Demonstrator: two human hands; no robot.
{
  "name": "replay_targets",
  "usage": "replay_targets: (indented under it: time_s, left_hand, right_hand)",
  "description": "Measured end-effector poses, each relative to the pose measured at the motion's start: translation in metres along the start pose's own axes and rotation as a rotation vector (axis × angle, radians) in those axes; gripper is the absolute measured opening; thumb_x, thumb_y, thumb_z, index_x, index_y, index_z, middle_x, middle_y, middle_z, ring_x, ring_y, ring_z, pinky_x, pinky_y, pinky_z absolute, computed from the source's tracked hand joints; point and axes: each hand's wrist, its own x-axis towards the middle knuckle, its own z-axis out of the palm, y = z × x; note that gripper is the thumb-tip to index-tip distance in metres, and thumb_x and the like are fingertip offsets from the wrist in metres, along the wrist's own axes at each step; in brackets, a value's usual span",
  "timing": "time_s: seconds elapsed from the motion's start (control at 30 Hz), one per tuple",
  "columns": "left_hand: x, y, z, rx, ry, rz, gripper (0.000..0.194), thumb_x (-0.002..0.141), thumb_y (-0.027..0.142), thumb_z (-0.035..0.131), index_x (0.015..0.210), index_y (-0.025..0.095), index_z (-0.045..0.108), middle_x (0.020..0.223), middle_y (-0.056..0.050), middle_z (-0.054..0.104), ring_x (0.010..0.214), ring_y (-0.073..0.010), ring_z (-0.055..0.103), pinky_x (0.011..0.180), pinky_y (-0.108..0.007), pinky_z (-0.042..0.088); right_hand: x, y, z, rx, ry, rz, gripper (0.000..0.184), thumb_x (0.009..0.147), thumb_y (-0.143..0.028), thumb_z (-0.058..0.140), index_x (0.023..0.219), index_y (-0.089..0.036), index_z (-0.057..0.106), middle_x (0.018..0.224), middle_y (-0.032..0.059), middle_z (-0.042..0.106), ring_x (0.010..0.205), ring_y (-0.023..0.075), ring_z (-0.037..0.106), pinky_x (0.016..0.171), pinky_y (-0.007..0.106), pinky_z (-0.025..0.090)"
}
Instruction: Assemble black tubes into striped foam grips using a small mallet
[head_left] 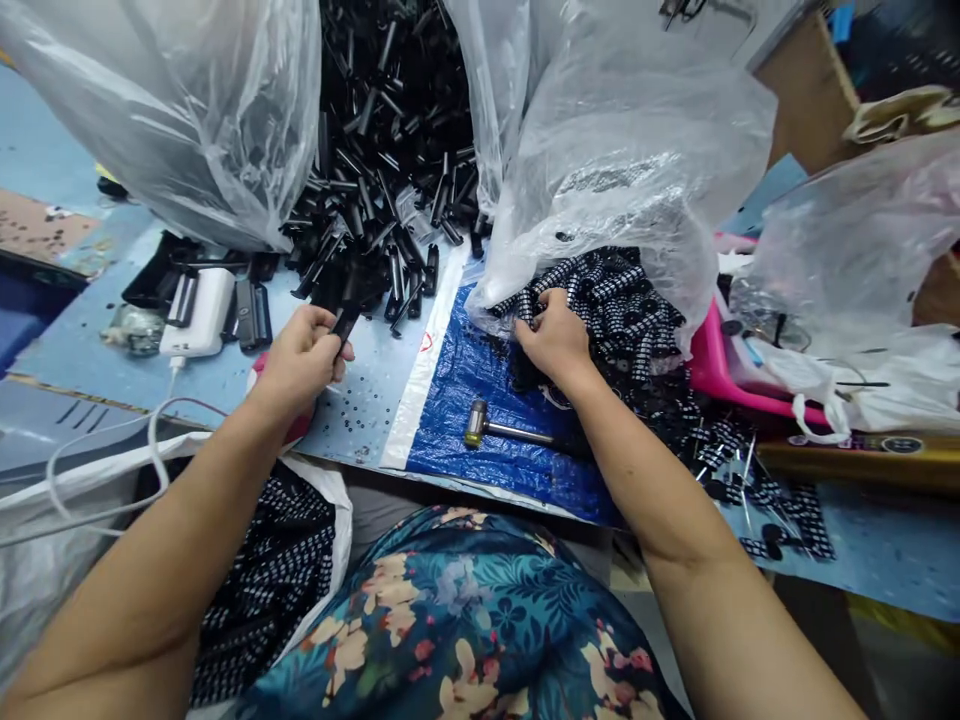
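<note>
Up-left of the hammer point(475, 424), left hand point(304, 360) pinches a black piece point(346, 324); above the hammer, right hand point(556, 338) has fingers loosely curled at dotted pieces point(626, 305), can't tell if gripping.

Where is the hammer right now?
In the head view, the hammer lies just right of centre on the blue sheet, below the right hand.

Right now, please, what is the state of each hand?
Left hand: closed, holding a black piece.
Right hand: fingers curled at the white-dotted black pieces; whether it grips one cannot be told.
</note>
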Motion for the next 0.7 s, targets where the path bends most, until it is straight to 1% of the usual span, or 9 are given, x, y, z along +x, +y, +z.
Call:
replay_targets:
  time_s: [0.13,0.2,0.27,0.33,0.4,0.5,0.57,0.63,0.7]
  left_hand:
    - [-0.022,-0.001,0.021,-0.493,-0.032,-0.139,0.019,0.081,0.025,0.063,0.094,0.022,0.049,0.056,0.005,0.055,0.039,-0.0085,0.040,0.038,-0.021,0.025]
    - [-0.027,0.002,0.034,-0.588,-0.056,-0.132,0.023,0.082,0.026,0.063,0.101,0.022,0.050,0.061,0.004,0.060,0.039,-0.0084,0.044,0.039,-0.020,0.030]
    - [-0.029,0.007,0.047,-0.631,-0.081,-0.116,0.028,0.081,0.021,0.062,0.106,0.022,0.048,0.072,0.001,0.067,0.040,-0.0085,0.049,0.040,-0.021,0.035]
    - [-0.031,0.015,0.060,-0.645,-0.130,-0.106,0.030,0.079,0.016,0.060,0.106,0.023,0.046,0.079,0.001,0.070,0.040,-0.0079,0.050,0.040,-0.021,0.035]
    - [-0.037,0.024,0.072,-0.633,-0.190,-0.106,0.024,0.081,0.016,0.059,0.100,0.022,0.046,0.074,0.002,0.068,0.039,-0.0068,0.047,0.039,-0.020,0.032]
    - [-0.057,0.037,0.090,-0.559,-0.266,-0.083,0.011,0.090,0.028,0.058,0.095,0.020,0.052,0.063,0.004,0.061,0.038,-0.0061,0.042,0.038,-0.020,0.028]
    - [-0.076,0.044,0.103,-0.493,-0.286,-0.027,0.019,0.094,0.037,0.057,0.089,0.019,0.056,0.061,0.003,0.059,0.041,-0.0060,0.042,0.040,-0.021,0.030]
    - [-0.094,0.052,0.117,-0.452,-0.286,0.051,0.025,0.093,0.040,0.060,0.082,0.018,0.059,0.064,0.002,0.060,0.049,-0.0073,0.047,0.047,-0.021,0.036]
    - [-0.107,0.059,0.132,-0.432,-0.297,0.122,0.024,0.086,0.039,0.071,0.082,0.017,0.062,0.072,0.001,0.062,0.061,-0.0097,0.053,0.058,-0.023,0.042]
  right_hand:
    - [-0.041,0.019,-0.013,0.675,-0.053,0.022,0.057,0.080,-0.044,0.069,0.129,-0.024,0.047,0.081,0.0000,0.066,0.071,0.0195,0.062,0.073,0.037,0.052]
    - [-0.071,0.023,-0.019,1.060,-0.171,0.131,0.057,0.081,-0.056,0.067,0.127,-0.027,0.050,0.084,-0.0007,0.065,0.069,0.0170,0.062,0.067,0.033,0.053]
    - [-0.096,0.021,-0.021,1.306,-0.262,0.274,0.055,0.082,-0.067,0.063,0.117,-0.025,0.057,0.083,-0.0006,0.065,0.067,0.0143,0.062,0.061,0.029,0.051]
    - [-0.113,0.014,-0.021,1.414,-0.275,0.374,0.055,0.081,-0.072,0.063,0.103,-0.022,0.063,0.078,-0.0013,0.062,0.062,0.0110,0.058,0.055,0.024,0.047]
    - [-0.122,0.007,-0.020,1.456,-0.248,0.405,0.053,0.080,-0.071,0.067,0.093,-0.019,0.065,0.072,-0.0029,0.059,0.055,0.0077,0.053,0.050,0.021,0.042]
    - [-0.128,-0.001,-0.020,1.504,-0.229,0.391,0.052,0.082,-0.071,0.066,0.095,-0.021,0.065,0.062,-0.0067,0.051,0.044,0.0050,0.042,0.043,0.020,0.033]
    - [-0.132,-0.006,-0.021,1.545,-0.224,0.380,0.051,0.085,-0.071,0.062,0.102,-0.023,0.064,0.057,-0.0089,0.046,0.039,0.0047,0.035,0.040,0.019,0.028]
    - [-0.136,-0.013,-0.020,1.602,-0.192,0.386,0.048,0.087,-0.070,0.061,0.103,-0.024,0.065,0.057,-0.0087,0.047,0.041,0.0056,0.037,0.041,0.020,0.032]
    - [-0.141,-0.021,-0.017,1.643,-0.123,0.412,0.045,0.087,-0.067,0.062,0.098,-0.023,0.066,0.066,-0.0051,0.057,0.053,0.0084,0.052,0.052,0.023,0.046]
